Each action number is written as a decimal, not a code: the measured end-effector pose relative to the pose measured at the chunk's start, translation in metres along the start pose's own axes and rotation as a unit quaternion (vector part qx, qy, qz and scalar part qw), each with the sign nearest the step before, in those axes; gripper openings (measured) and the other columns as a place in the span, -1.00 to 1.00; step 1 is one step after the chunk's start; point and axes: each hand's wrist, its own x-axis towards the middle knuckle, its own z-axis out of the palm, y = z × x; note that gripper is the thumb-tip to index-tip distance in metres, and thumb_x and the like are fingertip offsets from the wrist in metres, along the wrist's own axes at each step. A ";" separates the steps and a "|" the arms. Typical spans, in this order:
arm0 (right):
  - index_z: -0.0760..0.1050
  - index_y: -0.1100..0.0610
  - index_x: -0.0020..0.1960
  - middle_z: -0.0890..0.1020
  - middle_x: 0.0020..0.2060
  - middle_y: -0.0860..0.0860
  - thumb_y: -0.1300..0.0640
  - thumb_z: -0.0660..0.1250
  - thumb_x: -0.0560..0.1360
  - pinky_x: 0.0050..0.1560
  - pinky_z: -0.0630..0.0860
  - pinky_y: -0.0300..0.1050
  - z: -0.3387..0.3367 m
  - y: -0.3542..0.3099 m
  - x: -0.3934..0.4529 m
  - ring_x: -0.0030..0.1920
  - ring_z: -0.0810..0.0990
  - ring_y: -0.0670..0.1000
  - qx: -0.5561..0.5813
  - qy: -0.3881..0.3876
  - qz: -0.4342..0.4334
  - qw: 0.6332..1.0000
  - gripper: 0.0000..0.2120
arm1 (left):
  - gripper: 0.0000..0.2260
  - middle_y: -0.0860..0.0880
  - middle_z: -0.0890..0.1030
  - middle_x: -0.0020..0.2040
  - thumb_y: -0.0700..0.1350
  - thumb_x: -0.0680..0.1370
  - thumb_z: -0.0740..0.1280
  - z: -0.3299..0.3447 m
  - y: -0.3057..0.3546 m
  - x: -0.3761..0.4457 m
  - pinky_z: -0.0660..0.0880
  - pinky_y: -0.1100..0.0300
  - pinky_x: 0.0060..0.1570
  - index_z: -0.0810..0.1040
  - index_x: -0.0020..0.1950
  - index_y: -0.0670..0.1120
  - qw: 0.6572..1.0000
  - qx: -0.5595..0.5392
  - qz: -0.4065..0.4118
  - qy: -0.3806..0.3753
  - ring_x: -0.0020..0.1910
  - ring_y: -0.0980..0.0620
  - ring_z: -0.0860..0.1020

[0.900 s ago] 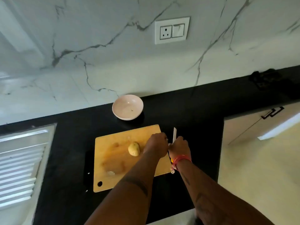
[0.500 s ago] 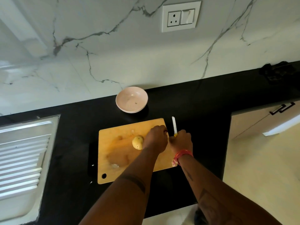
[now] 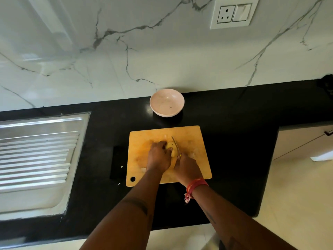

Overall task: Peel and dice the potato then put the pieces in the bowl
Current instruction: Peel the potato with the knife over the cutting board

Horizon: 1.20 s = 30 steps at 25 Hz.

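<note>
A yellowish potato (image 3: 171,147) lies in the middle of the wooden cutting board (image 3: 194,139). My left hand (image 3: 158,156) grips the potato from its left side, fingers curled over it. My right hand (image 3: 187,168) holds a knife (image 3: 176,144) by its yellow handle, and the thin blade lies across the potato's right side, pointing away from me. A pale pink bowl (image 3: 167,104) stands on the black counter just beyond the board, with only a small dark speck in it.
A steel sink drainboard (image 3: 36,156) is set into the black counter (image 3: 234,141) at the left. A marble wall with a socket plate (image 3: 232,13) rises behind. The counter ends at the right above cabinet doors (image 3: 302,141) and a pale floor.
My left hand moved onto the potato and took hold of it. My right hand brought the knife from the board's right edge over to the potato. The camera tilted down.
</note>
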 end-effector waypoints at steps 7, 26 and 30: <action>0.41 0.11 0.15 0.64 -0.07 0.11 0.02 0.08 0.68 -0.22 0.46 -0.02 0.001 -0.004 -0.008 -0.07 0.66 0.19 -0.054 -0.009 -0.011 0.998 -0.79 | -0.64 0.00 0.61 0.29 -0.13 0.62 0.37 -0.004 0.006 0.004 0.49 0.20 0.13 0.54 0.43 -0.01 0.997 -0.074 -0.029 -0.025 0.20 0.03 0.56; 0.55 0.24 0.16 0.64 -0.03 0.14 0.20 0.24 0.60 -0.14 0.48 -0.05 -0.014 -0.037 0.007 0.00 0.63 0.18 -0.009 -0.054 0.019 0.998 -0.80 | -0.66 0.10 0.66 0.01 -0.31 0.60 0.36 -0.006 0.006 0.003 0.60 0.28 -0.09 0.63 0.29 0.01 0.995 -0.100 -0.025 0.009 -0.14 0.23 0.62; 0.57 0.18 0.08 0.53 -0.22 0.02 0.15 0.24 0.62 -0.20 0.42 -0.08 -0.011 -0.034 0.014 -0.16 0.54 0.09 -0.018 -0.059 0.020 0.998 -0.84 | -0.65 0.18 0.63 -0.12 -0.33 0.60 0.34 -0.007 0.006 0.004 0.49 0.46 -0.28 0.64 0.29 0.01 0.995 -0.097 -0.030 0.001 -0.24 0.27 0.59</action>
